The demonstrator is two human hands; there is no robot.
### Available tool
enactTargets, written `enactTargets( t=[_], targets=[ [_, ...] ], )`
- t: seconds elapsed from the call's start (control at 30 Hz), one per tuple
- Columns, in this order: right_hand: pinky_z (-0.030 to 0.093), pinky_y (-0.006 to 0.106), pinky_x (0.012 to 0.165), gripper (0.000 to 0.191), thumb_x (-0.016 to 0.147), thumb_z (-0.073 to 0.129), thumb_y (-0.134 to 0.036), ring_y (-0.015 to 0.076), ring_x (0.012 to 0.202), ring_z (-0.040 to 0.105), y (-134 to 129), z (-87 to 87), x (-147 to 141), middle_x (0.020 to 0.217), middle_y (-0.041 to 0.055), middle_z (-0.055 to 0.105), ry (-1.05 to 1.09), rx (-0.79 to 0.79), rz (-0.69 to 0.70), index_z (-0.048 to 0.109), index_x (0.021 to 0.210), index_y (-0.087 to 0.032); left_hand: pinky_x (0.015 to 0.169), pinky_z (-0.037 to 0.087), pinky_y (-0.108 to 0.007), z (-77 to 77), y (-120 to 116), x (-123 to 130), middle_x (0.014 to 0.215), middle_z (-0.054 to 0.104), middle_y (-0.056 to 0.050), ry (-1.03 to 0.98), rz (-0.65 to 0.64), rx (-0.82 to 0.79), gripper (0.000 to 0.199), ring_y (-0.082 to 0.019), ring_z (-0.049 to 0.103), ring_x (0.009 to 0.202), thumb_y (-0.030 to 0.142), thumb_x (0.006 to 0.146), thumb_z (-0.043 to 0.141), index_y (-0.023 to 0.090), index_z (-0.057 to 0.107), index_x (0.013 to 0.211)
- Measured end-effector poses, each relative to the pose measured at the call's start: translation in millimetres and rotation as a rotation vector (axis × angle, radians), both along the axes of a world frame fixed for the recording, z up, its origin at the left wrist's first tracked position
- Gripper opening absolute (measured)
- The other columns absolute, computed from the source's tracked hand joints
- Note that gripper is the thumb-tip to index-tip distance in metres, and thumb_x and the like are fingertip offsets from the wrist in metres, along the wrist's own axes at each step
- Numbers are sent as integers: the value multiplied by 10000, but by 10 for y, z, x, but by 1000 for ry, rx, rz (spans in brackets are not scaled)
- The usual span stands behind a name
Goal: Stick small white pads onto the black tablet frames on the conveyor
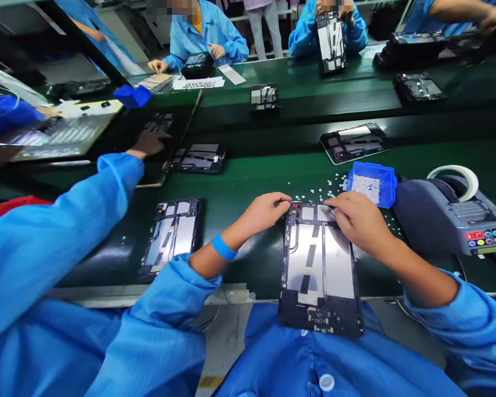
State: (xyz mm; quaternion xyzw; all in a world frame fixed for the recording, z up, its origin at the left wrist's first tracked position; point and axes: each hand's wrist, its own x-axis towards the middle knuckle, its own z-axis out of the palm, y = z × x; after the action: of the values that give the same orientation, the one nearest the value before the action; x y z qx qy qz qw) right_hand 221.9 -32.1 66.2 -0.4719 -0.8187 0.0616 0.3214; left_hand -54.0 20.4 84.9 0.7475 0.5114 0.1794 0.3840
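Note:
An opened tablet, its circuit boards and silvery plates exposed, is tilted toward me with its lower end over the table edge against my clothes. My left hand, below a blue wristband, has thumb and forefinger pinched at the tablet's top left corner; anything between them is too small to make out. Over the top right part, my right hand is closed in a pinch, with a tiny dark bit at its fingertips that I cannot identify. Small white pieces lie scattered just beyond the tablet.
A blue bin of white pieces stands beside a tape dispenser on the right. Another opened tablet lies to the left, more farther back. A neighbour's arm reaches in from the left; co-workers sit opposite.

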Motion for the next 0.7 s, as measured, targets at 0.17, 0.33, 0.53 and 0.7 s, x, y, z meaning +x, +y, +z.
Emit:
enactTargets(
  t=[0.17, 0.33, 0.53, 0.7],
  targets=[
    [545, 485, 971, 333, 974, 530, -197, 292, 1086, 662, -148, -147, 162, 1132, 151, 693, 110, -75, -143, 742, 1229, -167, 540, 407, -258, 27, 96, 106, 741, 638, 2, 18, 44, -157, 242, -152, 574, 619, 362, 821, 685, 186, 689, 986],
    [542, 447, 1037, 330, 1011, 518, -244, 246, 1194, 664, -481, -50, 318, 1272, 117, 715, 313, -146, -105, 710, 1279, -218, 611, 433, -276, 129, -57, 96, 845, 671, -28, 100, 1, -12, 290, -185, 588, 707, 483, 760, 682, 210, 681, 857],
    [497, 244, 576, 177, 868, 723, -394, 127, 618, 599, -1197, -140, 1231, 703, -26, 646, 932, -125, -833, 671, 886, -227, 570, 485, -329, 72, -114, 35, 766, 660, -6, 41, 105, -117, 471, -223, 611, 621, 650, 683, 685, 232, 666, 899],
    [302, 183, 366, 471, 690, 799, -610, 65, 429, 435, -1389, -422, 1891, 651, -48, 578, 1315, -280, -1010, 590, 822, -210, 650, 533, -399, 125, -59, 41, 813, 711, -34, 111, 111, 36, 500, -295, 680, 734, 675, 641, 698, 277, 695, 944]
  ],
)
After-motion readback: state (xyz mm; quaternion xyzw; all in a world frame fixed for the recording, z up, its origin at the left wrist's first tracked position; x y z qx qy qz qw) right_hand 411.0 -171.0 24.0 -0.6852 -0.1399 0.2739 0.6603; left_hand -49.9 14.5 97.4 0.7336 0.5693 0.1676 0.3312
